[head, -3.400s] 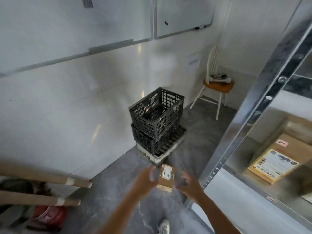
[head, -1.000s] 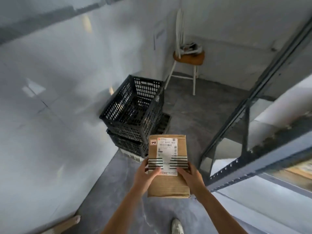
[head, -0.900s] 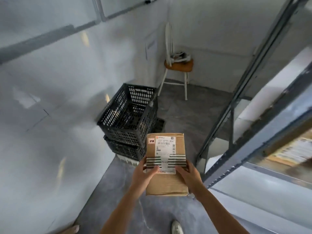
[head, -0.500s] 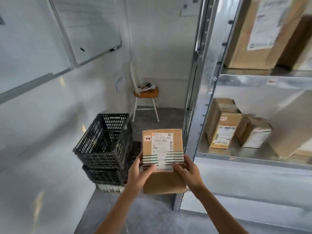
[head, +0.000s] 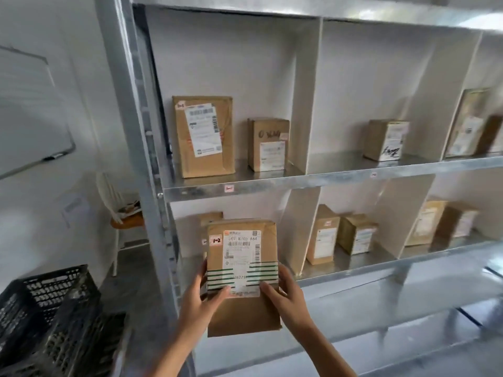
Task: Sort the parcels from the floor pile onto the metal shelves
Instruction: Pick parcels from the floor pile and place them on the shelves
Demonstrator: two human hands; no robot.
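I hold a flat brown parcel (head: 242,314) upright in front of the metal shelves (head: 272,187). It carries a white shipping label and a small tag reading 1-2. My left hand (head: 202,299) grips its left edge, thumb on the front. My right hand (head: 285,291) grips the right edge the same way. The parcel hangs before the leftmost bay of the lower shelf, where another brown parcel (head: 211,219) stands partly hidden behind it.
Several brown parcels stand in the bays, among them a tall one (head: 204,136) and a small one (head: 268,144) on the upper shelf. White dividers (head: 304,104) split the bays. Black crates (head: 51,319) are stacked lower left; a chair (head: 122,213) stands behind.
My view has swung right and up from the floor and crates to face the shelves. The parcel stays gripped in both hands and now sits in front of the lower left bay.
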